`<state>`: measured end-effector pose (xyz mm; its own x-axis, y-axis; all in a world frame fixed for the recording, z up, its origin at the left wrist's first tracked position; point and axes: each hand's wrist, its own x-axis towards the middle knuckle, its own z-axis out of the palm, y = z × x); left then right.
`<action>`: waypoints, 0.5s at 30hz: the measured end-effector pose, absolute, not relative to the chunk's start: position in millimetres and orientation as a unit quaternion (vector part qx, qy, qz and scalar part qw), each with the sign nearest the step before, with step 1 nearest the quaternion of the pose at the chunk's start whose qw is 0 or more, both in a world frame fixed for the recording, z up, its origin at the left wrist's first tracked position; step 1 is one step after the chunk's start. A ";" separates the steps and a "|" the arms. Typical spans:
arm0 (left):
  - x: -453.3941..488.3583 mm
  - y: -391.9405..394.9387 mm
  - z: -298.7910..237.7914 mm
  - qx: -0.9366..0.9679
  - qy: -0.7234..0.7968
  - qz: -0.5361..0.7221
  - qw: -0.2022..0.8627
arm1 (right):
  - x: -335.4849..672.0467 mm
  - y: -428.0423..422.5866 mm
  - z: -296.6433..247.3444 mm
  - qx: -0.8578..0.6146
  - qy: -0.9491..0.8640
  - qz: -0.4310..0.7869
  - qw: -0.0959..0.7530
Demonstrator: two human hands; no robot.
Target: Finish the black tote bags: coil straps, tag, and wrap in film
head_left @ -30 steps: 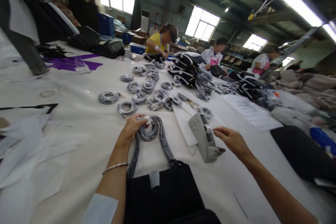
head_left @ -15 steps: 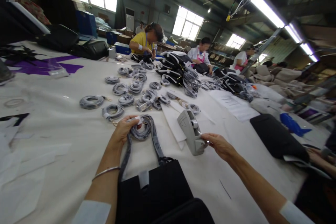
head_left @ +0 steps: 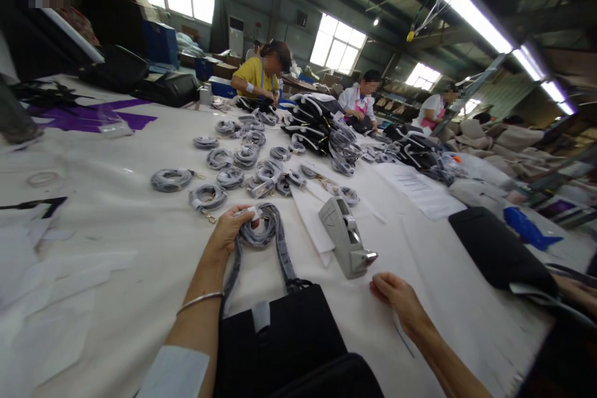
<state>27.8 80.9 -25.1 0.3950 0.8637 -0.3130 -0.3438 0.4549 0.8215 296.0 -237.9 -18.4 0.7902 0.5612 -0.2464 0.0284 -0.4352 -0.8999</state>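
My left hand [head_left: 229, 229] is closed on a coiled grey strap [head_left: 259, 233] at its white band. The strap appears wrapped in film. A longer wrapped strap [head_left: 283, 242] runs around the coil to the black bag [head_left: 280, 336], which lies in front of me with a pale strip over its top edge. My right hand [head_left: 396, 298] is pinched just below the cutter of the grey tape dispenser [head_left: 342, 239], apart from it. A small piece of clear tape seems to be between the fingertips, barely visible.
Several coiled straps [head_left: 208, 198] lie across the white table [head_left: 153, 242]. Behind them stands a pile of black bags [head_left: 310, 124]. Paper sheets [head_left: 415, 186] and a black piece [head_left: 480, 249] lie to the right, purple material [head_left: 69, 117] to the left. Co-workers [head_left: 256, 78] work across the table.
My right hand has come off the tape dispenser and moved down and right, fingers still pinched. My left hand keeps hold of the coiled strap. The view has shifted slightly.
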 end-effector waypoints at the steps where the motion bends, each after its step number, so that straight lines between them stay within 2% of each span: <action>1: 28.1 79.6 -24.8 0.336 0.381 0.398 0.764 | 298.3 -243.2 -22.4 -0.821 -0.181 0.251 0.480; 3: 29.2 77.4 -25.1 0.331 0.377 0.403 0.765 | 299.8 -248.8 -22.3 -0.840 -0.173 0.225 0.462; 6: 32.3 76.4 -27.0 0.325 0.372 0.409 0.767 | 279.1 -231.7 -2.2 -0.813 -0.216 0.220 0.494; 11: 35.2 76.3 -32.1 0.325 0.367 0.421 0.763 | 185.9 -135.5 46.0 -0.679 -0.364 0.341 0.539; 15: 33.9 76.0 -33.8 0.331 0.356 0.434 0.759 | 134.1 -54.1 48.8 -0.576 -0.427 0.400 0.571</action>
